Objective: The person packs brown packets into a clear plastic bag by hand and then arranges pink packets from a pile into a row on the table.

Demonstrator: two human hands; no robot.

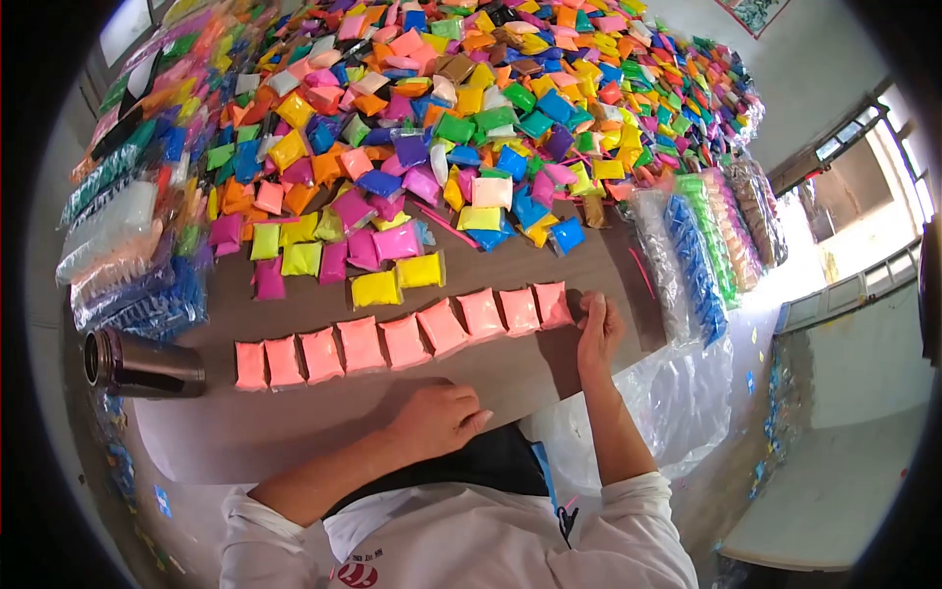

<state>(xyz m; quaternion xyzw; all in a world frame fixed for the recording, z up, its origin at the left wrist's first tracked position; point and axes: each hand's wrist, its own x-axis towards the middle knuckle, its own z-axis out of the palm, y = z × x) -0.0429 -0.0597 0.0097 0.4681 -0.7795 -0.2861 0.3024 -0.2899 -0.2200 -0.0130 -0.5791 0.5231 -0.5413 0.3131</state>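
Observation:
A row of several pink packets [402, 341] lies side by side on the brown tabletop [294, 427], running from lower left to upper right. My left hand [439, 420] rests below the middle of the row, its fingers curled in and no object showing in it. At the right end, my right hand [601, 332] stands on edge beside the last pink packet [553, 304], fingers bent; whether it touches that packet is hard to tell. Two yellow packets [377, 289] lie just beyond the row.
A large heap of multicoloured packets [471, 128] covers the far side of the table. Bagged stacks of packets line the left, and long bagged rolls [695, 255] stand at the right. A dark metal flask [145, 363] lies at the left edge. Clear plastic [677, 412] hangs at the right.

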